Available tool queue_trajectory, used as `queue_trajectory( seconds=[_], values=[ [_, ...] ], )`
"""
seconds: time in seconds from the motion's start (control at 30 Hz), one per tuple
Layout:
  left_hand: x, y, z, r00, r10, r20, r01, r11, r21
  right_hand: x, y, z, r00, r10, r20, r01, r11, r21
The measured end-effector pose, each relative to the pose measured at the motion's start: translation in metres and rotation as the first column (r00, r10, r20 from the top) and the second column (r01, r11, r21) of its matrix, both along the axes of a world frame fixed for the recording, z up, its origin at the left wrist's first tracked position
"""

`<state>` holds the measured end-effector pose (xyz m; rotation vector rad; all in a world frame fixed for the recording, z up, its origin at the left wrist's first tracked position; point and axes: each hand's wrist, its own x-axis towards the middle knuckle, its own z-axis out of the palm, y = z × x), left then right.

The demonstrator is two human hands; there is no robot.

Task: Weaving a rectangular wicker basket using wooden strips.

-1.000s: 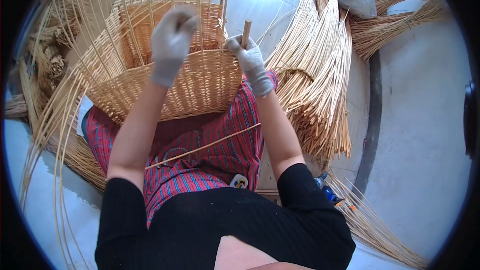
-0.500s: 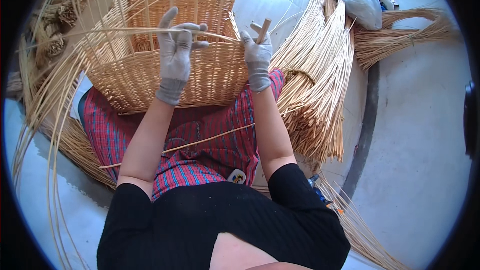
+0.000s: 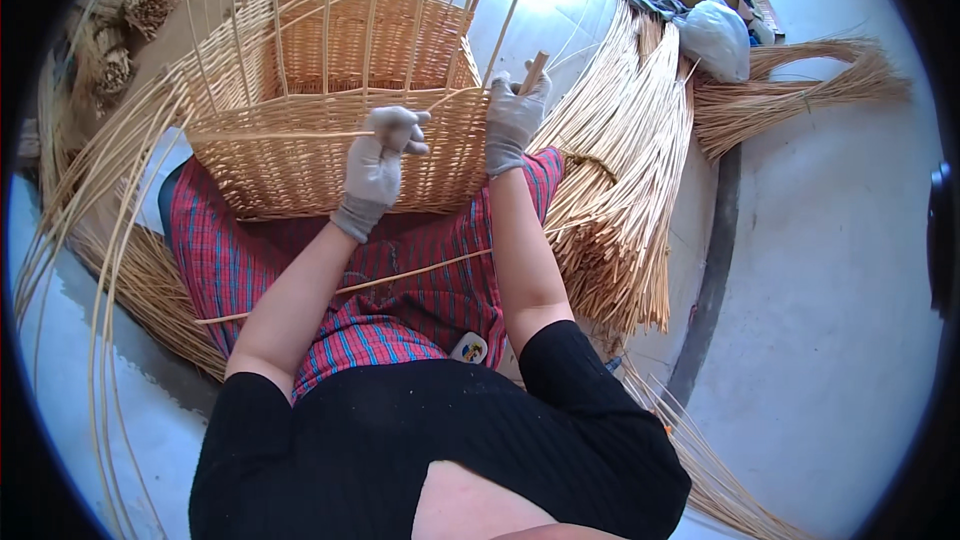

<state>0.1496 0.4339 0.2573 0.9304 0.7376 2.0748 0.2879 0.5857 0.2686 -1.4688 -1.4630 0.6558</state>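
A half-woven tan wicker basket [image 3: 350, 162] leans on my lap, with thin upright stakes [image 3: 372, 25] rising from its near wall. My left hand [image 3: 375, 168], in a grey-white glove, pinches a long wicker strand [image 3: 300, 135] in front of that wall. The strand stretches out leftward from the fingers. At the basket's right corner my right hand [image 3: 514, 120], gloved too, closes around the thick corner stake [image 3: 536, 70], whose cut end pokes out above the fingers. Red and blue checked cloth [image 3: 400, 280] covers my lap, and a loose wicker rod [image 3: 420, 273] lies across it.
A large tied bundle of wicker rods [image 3: 630, 160] lies on the floor to the right. Beyond it are a white plastic bag [image 3: 716, 38] and another bundle [image 3: 790, 95]. Long loose strands [image 3: 105, 270] trail down on the left. Rod bundles [image 3: 150, 10] lie at the far left.
My left hand has come down and slightly right, from the basket's rim to in front of its wall, bringing the strand lower. My right hand stays at the corner.
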Motion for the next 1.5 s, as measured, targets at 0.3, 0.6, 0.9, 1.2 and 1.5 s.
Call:
queue_trajectory(
  seconds=[0.3,0.6,0.9,1.2,1.5],
  values=[
    [-0.034,0.005,-0.01,0.909,0.131,0.396,0.023,0.932,-0.362,0.016,-0.035,0.036,0.794,0.196,0.576,-0.531,0.685,0.498],
    [-0.074,0.095,0.077,0.105,0.466,-0.879,-0.493,0.792,0.361,-0.004,-0.054,0.028,0.446,0.319,0.836,-0.642,0.765,0.051],
    [-0.099,-0.007,0.029,0.929,0.339,-0.149,-0.359,0.924,-0.13,-0.02,-0.072,0.03,0.472,0.064,0.879,-0.567,0.786,0.247],
    [-0.144,-0.039,-0.036,0.851,0.471,-0.234,-0.522,0.705,-0.48,-0.108,-0.102,0.023,0.697,0.456,0.554,-0.635,0.751,0.181],
    [-0.104,-0.075,-0.018,0.49,0.547,-0.679,-0.764,0.644,-0.032,-0.131,-0.097,0.014,0.766,0.266,0.585,-0.522,0.789,0.324]
  ],
)
